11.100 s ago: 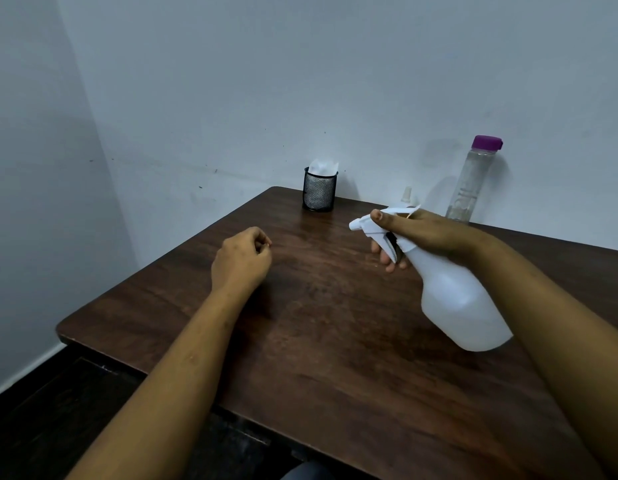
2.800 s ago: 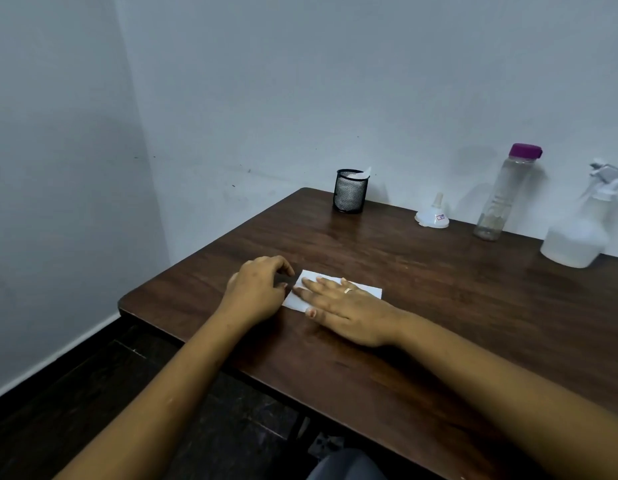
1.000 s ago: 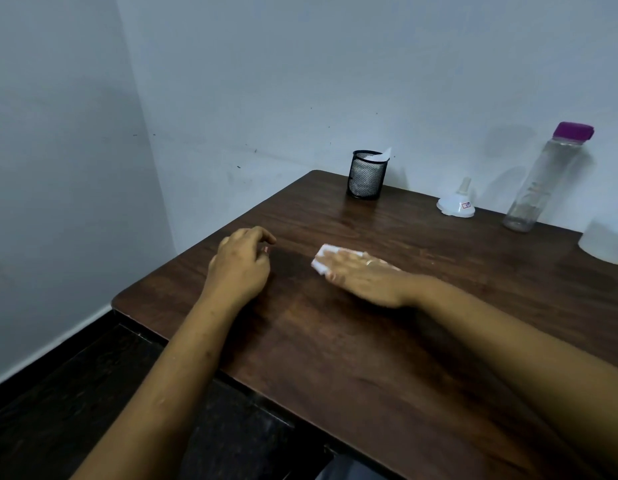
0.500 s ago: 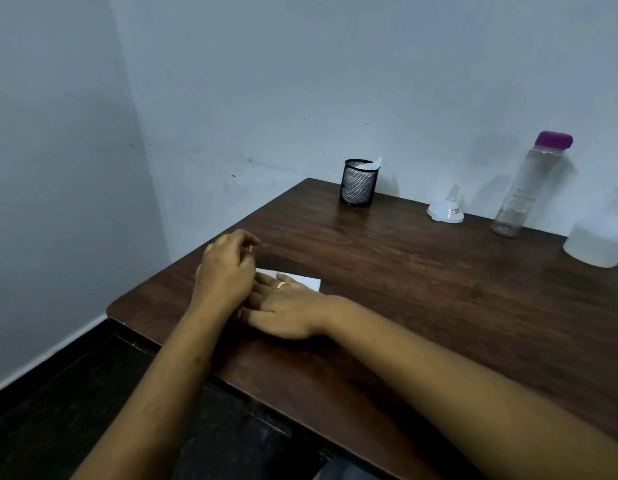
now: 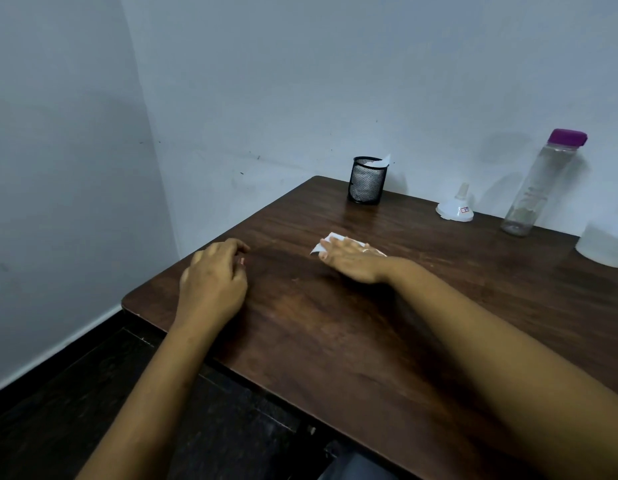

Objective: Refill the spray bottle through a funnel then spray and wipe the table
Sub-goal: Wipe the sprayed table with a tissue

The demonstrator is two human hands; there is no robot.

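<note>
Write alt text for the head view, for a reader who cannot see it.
A person's right hand presses a white tissue flat on a dark wooden table, while the left hand rests loosely curled nearby. By the far wall stand a black mesh cup, an upside-down funnel, a purple-capped bottle and the spray bottle, cut off at the edge.

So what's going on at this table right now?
A person looks to be wiping the table: the right hand presses a tissue flat on the wood with straight fingers. The left hand rests nearby, loosely curled, holding nothing. The spray bottle stands set aside at the view's right edge. The funnel sits upside down beside a purple-capped bottle near the wall, and a mesh cup stands at the far corner.
</note>
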